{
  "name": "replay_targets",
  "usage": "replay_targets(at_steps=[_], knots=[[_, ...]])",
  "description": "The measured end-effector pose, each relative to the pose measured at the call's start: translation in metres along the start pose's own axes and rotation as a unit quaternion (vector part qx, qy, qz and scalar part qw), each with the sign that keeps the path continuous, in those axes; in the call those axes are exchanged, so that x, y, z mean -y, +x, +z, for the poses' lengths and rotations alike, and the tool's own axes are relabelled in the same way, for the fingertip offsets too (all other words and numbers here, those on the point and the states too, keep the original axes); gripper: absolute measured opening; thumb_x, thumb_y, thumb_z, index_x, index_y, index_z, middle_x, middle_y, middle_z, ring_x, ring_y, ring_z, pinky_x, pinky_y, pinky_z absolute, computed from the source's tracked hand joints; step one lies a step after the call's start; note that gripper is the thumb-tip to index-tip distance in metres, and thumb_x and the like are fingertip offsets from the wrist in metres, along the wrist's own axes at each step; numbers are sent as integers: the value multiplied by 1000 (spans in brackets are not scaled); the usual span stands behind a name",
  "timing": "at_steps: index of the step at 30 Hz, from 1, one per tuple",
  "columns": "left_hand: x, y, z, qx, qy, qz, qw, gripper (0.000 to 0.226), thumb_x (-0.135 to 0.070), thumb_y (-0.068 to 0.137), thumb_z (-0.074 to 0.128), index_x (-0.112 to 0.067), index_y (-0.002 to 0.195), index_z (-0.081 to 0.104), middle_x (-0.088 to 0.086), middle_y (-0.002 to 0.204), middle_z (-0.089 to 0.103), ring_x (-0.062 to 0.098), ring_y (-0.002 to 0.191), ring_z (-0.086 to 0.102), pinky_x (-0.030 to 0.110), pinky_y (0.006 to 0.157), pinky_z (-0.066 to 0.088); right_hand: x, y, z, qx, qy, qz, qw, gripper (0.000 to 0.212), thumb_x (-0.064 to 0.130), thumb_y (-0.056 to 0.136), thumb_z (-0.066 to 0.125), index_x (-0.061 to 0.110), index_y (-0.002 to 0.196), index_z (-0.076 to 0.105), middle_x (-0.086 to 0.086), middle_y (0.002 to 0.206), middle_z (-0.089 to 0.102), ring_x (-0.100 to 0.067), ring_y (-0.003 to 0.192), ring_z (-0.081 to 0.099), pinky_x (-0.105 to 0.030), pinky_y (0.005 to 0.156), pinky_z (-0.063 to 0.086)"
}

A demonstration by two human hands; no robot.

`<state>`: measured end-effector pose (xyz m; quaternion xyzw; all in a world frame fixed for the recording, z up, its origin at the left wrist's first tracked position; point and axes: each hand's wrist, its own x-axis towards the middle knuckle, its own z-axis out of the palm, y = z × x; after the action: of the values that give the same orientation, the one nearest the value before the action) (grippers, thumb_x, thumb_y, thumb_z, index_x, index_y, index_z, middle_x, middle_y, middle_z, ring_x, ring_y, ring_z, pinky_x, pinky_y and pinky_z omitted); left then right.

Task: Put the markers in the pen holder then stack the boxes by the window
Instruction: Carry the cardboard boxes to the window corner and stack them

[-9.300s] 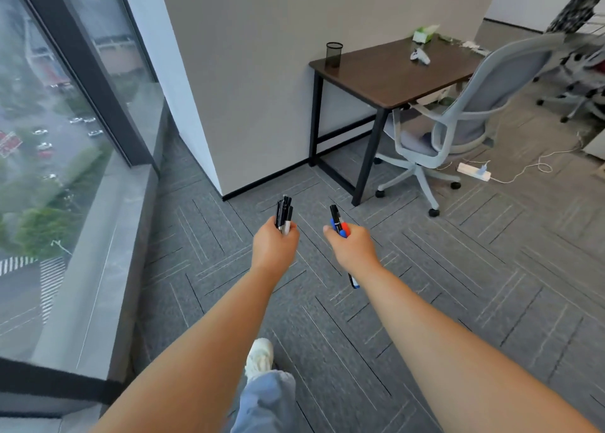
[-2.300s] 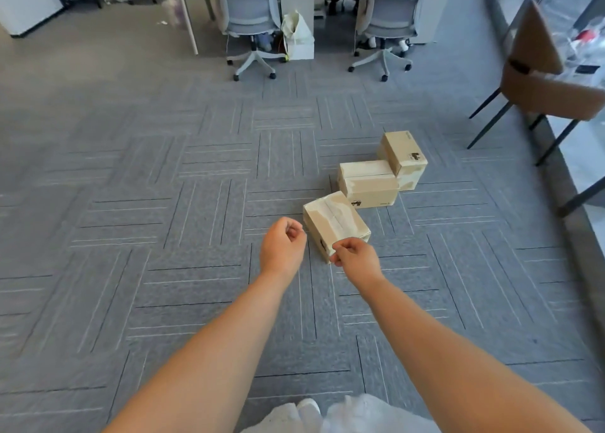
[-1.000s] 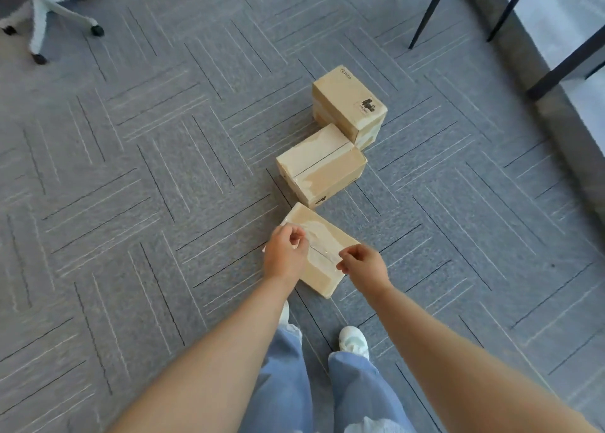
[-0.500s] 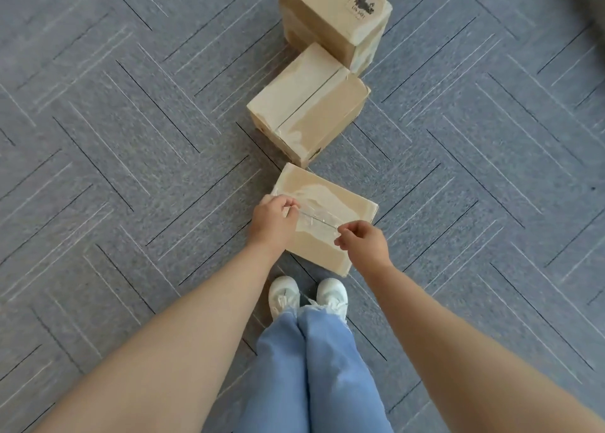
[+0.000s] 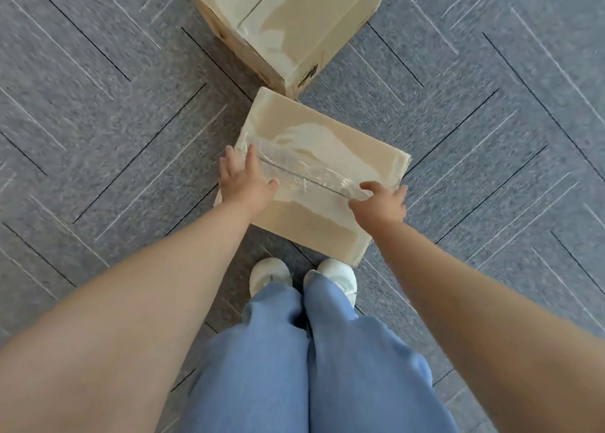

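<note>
Since half a second ago both hands have uncurled and come down onto the nearest box (image 5: 327,157). The left hand (image 5: 245,187) now spreads its fingers (image 5: 252,154) straight over the box's left end, thumb lying on the taped top. The right hand (image 5: 381,205) reaches loose, open fingers (image 5: 401,190) past the right edge. Neither grips anything yet, and whether the fingertips press the side walls is hidden. The box lies on the carpet floor (image 5: 98,105) between the two sets of fingers, just ahead of the white shoes (image 5: 270,274). A second box (image 5: 294,17) sits just beyond the fingers, its corner touching or nearly touching the near one. No markers show, so I judge the stacking part has begun, with a two-sided lift next.
</note>
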<state>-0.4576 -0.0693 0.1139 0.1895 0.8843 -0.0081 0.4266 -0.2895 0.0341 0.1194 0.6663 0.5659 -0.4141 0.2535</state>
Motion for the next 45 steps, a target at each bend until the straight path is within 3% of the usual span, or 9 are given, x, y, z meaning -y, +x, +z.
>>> replay_targets(at_steps=[3,5,7,11,17,27,35,39,45], knots=[[1,23,6,6,1,-21,1000,86,-41,89,54,-28,149,-6,13,158,-17,35,146,-13,46,119,5,-5,17,6,10,58,48,997,43,16,86,57,34,125,51,-13,156,-13,-45,129,38,-43,100,43],[0,32,9,9,-3,-33,999,92,-44,87,57,-29,149,-8,14,158,-15,36,146,-10,47,118,7,-7,25,9,9,91,38,995,38,9,85,56,29,117,55,-16,154,-5,-39,106,55,-35,86,47],[0,36,11,-1,4,-44,999,98,-47,83,61,-29,149,-9,13,159,-9,36,146,-1,48,117,12,-8,31,11,7,120,34,992,28,7,84,55,25,104,60,-17,148,13,-35,91,59,-33,82,49],[-2,35,4,-48,-24,-72,996,108,-46,75,70,-23,149,-5,11,156,15,37,141,19,48,112,24,-13,31,12,3,140,44,989,20,10,80,55,28,84,63,-13,139,28,-36,104,54,-40,98,47],[-10,-12,-12,-71,-22,-79,994,103,-50,74,70,-12,149,9,14,154,18,36,139,22,46,111,28,-21,-7,-7,-12,151,59,987,14,16,76,60,29,81,62,-9,142,28,-37,109,53,-41,99,45],[-60,-154,-113,-106,-89,-40,990,102,-45,76,71,-4,147,11,22,147,22,39,133,32,46,109,35,-11,-149,-110,-72,222,41,972,21,17,72,66,34,67,56,-7,149,23,-41,117,48,-43,97,46],[-125,-265,-224,-178,-124,66,974,91,-41,77,71,-1,142,22,23,147,28,38,133,33,43,108,32,6,-268,-224,-156,324,-14,933,21,17,75,69,30,88,59,-5,153,21,-35,129,39,-37,103,40],[-158,-309,-260,-214,-158,115,957,91,-40,76,72,-1,142,23,19,148,33,36,134,35,44,110,31,4,-312,-271,-216,370,-62,901,27,20,71,73,29,90,56,-5,142,34,-34,123,45,-45,105,38],[-209,-374,-283,-250,-173,185,934,89,-41,77,71,-1,142,25,18,147,35,35,133,36,45,111,28,-26,-369,-336,-283,391,-98,870,34,19,72,74,25,101,57,0,130,44,-26,113,50,-45,105,38]])
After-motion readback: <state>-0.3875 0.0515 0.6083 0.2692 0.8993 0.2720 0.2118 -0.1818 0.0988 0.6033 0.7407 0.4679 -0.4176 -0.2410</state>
